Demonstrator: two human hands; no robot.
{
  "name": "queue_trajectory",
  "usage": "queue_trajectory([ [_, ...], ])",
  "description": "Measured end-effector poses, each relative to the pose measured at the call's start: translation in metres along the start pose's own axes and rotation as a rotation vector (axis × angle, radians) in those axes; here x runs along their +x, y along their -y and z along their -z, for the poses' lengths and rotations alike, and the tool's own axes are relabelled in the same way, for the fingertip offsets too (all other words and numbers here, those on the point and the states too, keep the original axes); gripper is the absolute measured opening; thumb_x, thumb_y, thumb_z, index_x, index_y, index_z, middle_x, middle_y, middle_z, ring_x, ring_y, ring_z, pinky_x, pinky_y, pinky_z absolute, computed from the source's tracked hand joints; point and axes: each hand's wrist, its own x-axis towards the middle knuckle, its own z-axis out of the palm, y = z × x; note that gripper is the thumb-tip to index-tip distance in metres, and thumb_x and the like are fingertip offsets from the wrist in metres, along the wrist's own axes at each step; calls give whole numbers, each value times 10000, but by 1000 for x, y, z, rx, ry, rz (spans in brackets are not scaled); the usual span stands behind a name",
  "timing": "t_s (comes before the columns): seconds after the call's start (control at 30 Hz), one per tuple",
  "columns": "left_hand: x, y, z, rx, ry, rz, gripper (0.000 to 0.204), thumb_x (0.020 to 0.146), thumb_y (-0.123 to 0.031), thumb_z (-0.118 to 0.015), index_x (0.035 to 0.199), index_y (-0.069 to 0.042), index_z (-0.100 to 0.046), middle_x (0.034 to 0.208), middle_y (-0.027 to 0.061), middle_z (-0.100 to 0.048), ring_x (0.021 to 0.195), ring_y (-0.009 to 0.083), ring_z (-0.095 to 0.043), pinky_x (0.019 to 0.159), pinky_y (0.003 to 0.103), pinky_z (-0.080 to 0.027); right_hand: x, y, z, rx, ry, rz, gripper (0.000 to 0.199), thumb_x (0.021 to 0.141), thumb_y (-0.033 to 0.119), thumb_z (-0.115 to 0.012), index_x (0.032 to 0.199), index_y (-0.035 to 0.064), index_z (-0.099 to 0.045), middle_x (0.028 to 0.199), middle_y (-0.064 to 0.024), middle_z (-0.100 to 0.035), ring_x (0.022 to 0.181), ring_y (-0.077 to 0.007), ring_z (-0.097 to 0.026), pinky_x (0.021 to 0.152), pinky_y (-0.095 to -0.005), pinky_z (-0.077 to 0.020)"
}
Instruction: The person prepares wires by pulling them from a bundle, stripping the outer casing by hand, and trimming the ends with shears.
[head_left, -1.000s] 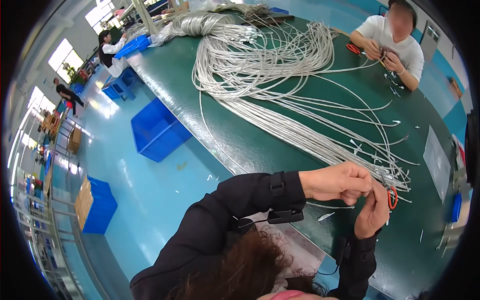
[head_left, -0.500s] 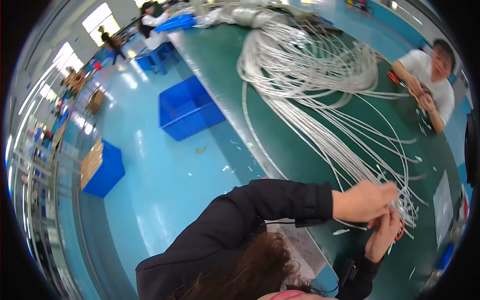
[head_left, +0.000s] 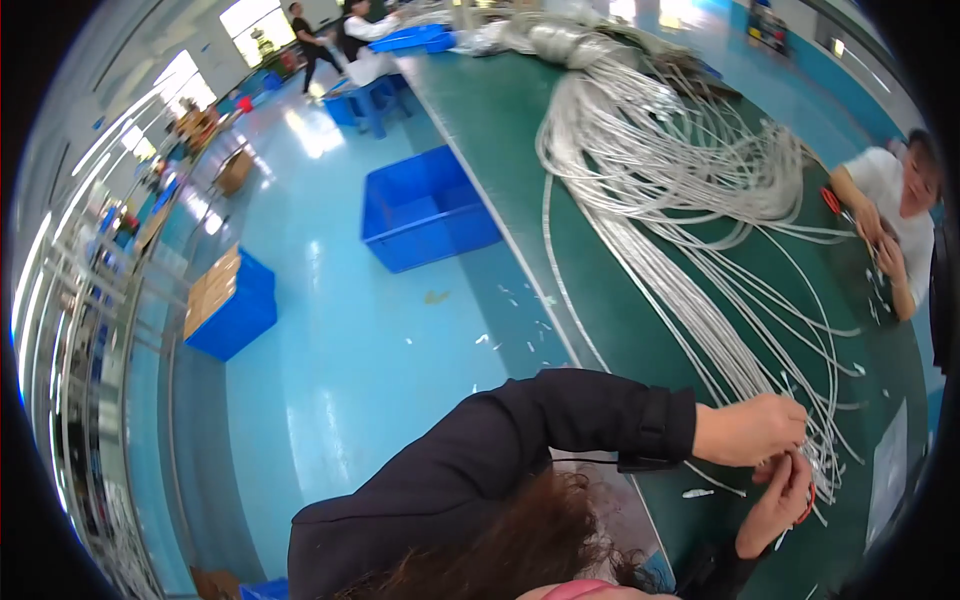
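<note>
Pinched in the left hand (head_left: pixel 752 428) are the ends of the white cables (head_left: pixel 700 250) at the near edge of the green table (head_left: pixel 500 150); the right hand (head_left: pixel 785 500) closes on a red-handled tool (head_left: pixel 806 505) just below. Thin and limp, the cables look light but prone to tangling, best held near their tips. Leftward on the floor stand a blue bin (head_left: pixel 425 205) and a crate with cardboard (head_left: pixel 230 300); a pale sheet (head_left: pixel 885 470) lies at the right.

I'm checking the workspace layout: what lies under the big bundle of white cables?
The white cables lie straight on the green table, fanning toward the left hand and right hand. Whatever sits beneath the thick coil is covered by the strands.
</note>
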Motion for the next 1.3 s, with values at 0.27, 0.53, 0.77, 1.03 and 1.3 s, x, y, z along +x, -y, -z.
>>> queue_trajectory([
  [0.27, -13, 3, 30, -679, 220, 593, 73, 879, -55, -569, 911, -3, -608, 803, 28, -583, 731, 105, -537, 677, 250, -449, 9, 9, -17, -131, -12, 373, 178, 837, -90, -527, 985, -23, -601, 930, -137, -638, 816, -231, -630, 746, -298, -494],
  [0.53, -3, 3, 22, -1256, 259, 942, 104, 930, -127, -541, 906, -34, -581, 834, -25, -533, 755, 54, -474, 679, 198, -384, 2, 11, -15, 78, -124, 193, 221, 800, -103, -567, 1003, -22, -599, 890, -126, -639, 802, -192, -632, 655, -277, -496],
  [0.77, -5, -3, 2, -905, 186, 715, 111, 942, -142, -529, 927, -38, -564, 884, -12, -551, 789, 76, -507, 733, 208, -410, 6, 7, -10, -77, -186, 333, 166, 845, -30, -583, 1010, -15, -587, 779, -67, -605, 626, -107, -550, 537, -210, -435],
  [1.03, -6, 1, 4, -1038, 208, 951, 92, 940, -112, -526, 940, -25, -555, 910, 18, -565, 798, 105, -532, 739, 230, -427, 8, 5, 2, 657, 1, -326, 145, 944, 114, -508, 978, -1, -590, 746, -16, -581, 586, -57, -500, 487, -176, -361],
  [1.3, -12, 6, 3, -929, 148, 889, 103, 922, -118, -546, 894, -20, -561, 788, 8, -574, 740, 75, -526, 674, 215, -425, 9, 6, -3, 766, -31, -362, 157, 949, 127, -505, 1011, -6, -563, 779, -18, -584, 576, -52, -490, 487, -175, -362],
])
